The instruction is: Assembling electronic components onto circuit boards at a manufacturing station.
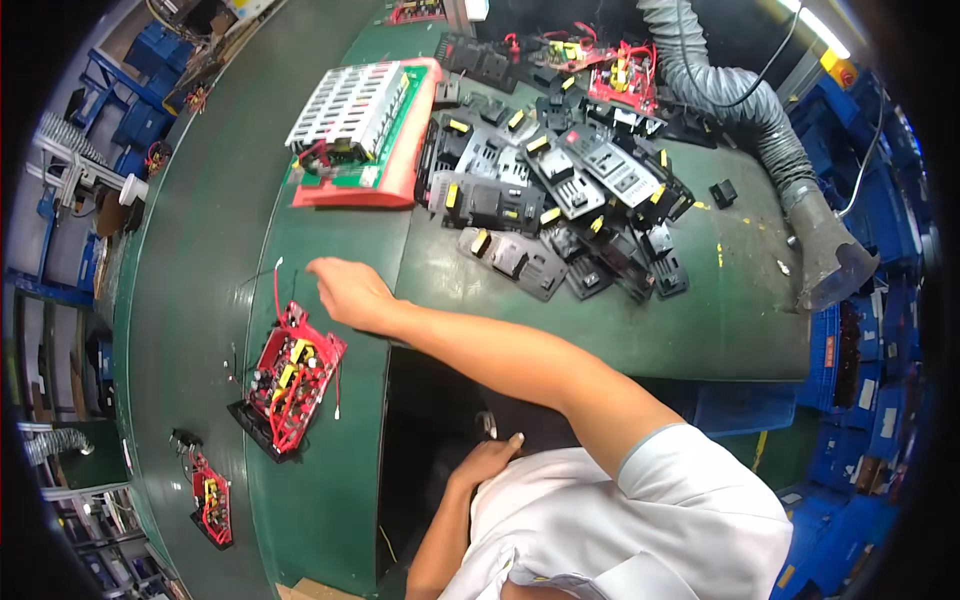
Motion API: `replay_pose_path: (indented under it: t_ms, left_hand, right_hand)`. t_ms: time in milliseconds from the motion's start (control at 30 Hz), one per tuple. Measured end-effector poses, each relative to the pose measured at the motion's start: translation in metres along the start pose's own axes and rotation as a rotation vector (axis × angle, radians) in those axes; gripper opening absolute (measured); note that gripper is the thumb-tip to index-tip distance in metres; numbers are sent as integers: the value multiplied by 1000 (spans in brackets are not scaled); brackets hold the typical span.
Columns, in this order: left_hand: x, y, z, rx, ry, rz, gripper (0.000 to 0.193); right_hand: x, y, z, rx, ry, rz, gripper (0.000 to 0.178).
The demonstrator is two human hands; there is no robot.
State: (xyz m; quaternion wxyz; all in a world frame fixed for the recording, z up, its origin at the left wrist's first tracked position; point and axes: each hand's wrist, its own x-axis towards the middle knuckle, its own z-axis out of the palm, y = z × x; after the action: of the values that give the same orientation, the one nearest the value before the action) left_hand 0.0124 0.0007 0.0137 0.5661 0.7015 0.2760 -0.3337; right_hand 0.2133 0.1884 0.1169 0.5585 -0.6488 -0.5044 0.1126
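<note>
My right hand [352, 294] reaches out over the green bench, its fingers loosely bent and apart, with nothing visible in them. Just below and left of it lies a red circuit board assembly [295, 375] with yellow parts, red wires and a black plate at its lower end. One red wire [277, 285] with a white end stands up left of my fingertips, apart from them. My left hand [485, 460] lies against the front of my white shirt, fingers stretched, nothing visible in it; some of its fingers are hidden.
A second red board assembly [212, 505] lies lower left on the green surface. At the top, a white slotted rack on a green board [375, 170] rests on red material. Beside it is a pile of black housings [510, 262]. A grey duct [785, 150] hangs at right, near blue bins [870, 370].
</note>
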Motion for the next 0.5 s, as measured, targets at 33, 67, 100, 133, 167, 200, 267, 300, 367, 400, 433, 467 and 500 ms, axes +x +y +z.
replay_pose_path:
  t_ms: [33, 67, 100, 133, 167, 200, 267, 300, 367, 400, 433, 467, 500]
  left_hand:
    - [2, 1, 0, -1, -36, -20, 73]
    - [3, 1, -4, 67, -56, -50, 70]
    - [4, 3, -9, 134, -28, -19, 68]
    - [0, 10, -15, 200, -3, 11, 65]
    - [-3, 17, -23, 331, 2, 38, 56]
    - [-15, 27, -34, 326, 75, 192, 50]
    - [-49, 64, -63, 283, 191, 416, 41]
    - [-70, 94, -83, 249, 239, 485, 38]
    - [-111, 133, -124, 198, 345, 585, 38]
    - [-132, 144, -145, 217, 424, 676, 36]
    - [-160, 153, -164, 247, 505, 681, 37]
    - [-184, 149, -183, 231, 577, 745, 39]
    - [-208, 148, -197, 190, 673, 664, 38]
  right_hand:
    - [-5, 2, 1, 17, -9, -15, 26]
    - [-7, 3, 3, 74, 29, -48, 26]
    - [-9, 5, 5, 131, 60, -75, 26]
    - [-8, 4, 3, 149, 44, -29, 26]
    - [-7, 3, 0, 140, 40, -27, 26]
    - [-5, -2, -1, 157, 28, -2, 27]
    - [-6, -3, -1, 172, 13, 35, 27]
    - [-5, -2, -1, 158, 61, -6, 28]
    - [-10, 3, -8, 139, 74, -3, 31]
    - [-19, -4, -15, 141, 63, 10, 31]
    - [-33, -23, -19, 100, 38, 6, 32]
    - [-51, -44, -24, 67, 5, -4, 33]
    - [-76, -61, -34, 124, -100, -16, 33]
